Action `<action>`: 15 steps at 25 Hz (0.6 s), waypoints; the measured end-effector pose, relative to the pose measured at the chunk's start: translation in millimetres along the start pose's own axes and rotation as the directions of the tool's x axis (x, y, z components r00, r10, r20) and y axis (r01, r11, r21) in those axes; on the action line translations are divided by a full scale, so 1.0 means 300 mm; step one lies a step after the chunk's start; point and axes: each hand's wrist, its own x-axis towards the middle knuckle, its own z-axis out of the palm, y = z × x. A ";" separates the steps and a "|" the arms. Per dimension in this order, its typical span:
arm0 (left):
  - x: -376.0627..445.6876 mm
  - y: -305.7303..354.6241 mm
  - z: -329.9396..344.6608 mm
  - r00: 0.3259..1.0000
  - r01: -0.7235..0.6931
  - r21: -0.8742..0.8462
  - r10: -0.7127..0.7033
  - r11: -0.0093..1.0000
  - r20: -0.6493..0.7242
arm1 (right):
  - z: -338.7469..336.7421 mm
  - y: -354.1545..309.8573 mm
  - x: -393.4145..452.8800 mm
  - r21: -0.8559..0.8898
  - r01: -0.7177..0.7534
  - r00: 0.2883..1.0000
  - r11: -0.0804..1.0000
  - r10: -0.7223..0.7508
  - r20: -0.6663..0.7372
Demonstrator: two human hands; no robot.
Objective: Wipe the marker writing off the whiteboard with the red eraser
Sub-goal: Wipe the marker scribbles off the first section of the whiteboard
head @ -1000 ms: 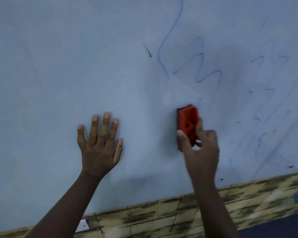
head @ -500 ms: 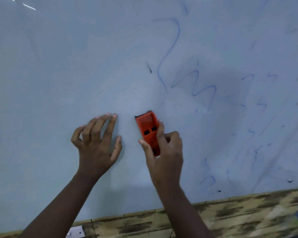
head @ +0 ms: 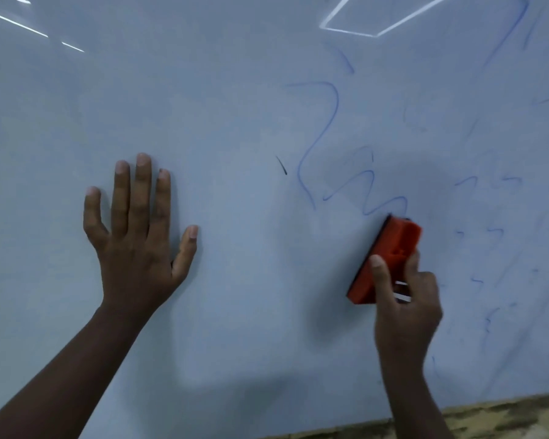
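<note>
From the head view, keep the red eraser [head: 383,260] flat to the whiteboard [head: 229,99], its dark felt edge against the surface, and push it up and left through the blue zigzag [head: 366,198] that starts right at its top corner, leaning on it evenly so no faint streaks stay behind like those further right. Your right hand [head: 404,299] grips the eraser's lower half, thumb on the near side and fingers curled over the back, leaving its upper half jutting beyond your fingertips. Your left hand [head: 137,239] lies flat with fingers spread on bare board, well apart to the left, bracing you.
</note>
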 end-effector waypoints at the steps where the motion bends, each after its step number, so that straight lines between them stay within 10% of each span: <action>1: -0.001 0.001 0.000 1.000 0.002 -0.007 -0.002 1.000 -0.001 | -0.022 0.009 0.035 0.044 -0.050 0.999 0.998 0.050 -0.014; 5: 0.001 0.008 0.002 1.000 0.004 -0.017 -0.004 1.000 -0.004 | -0.008 -0.039 0.087 0.047 -0.069 0.997 0.997 0.069 -0.018; 15: -0.011 0.009 0.006 1.000 0.009 -0.011 -0.009 1.000 0.009 | 0.241 -0.275 -0.223 -0.093 0.470 0.858 0.878 -0.430 0.279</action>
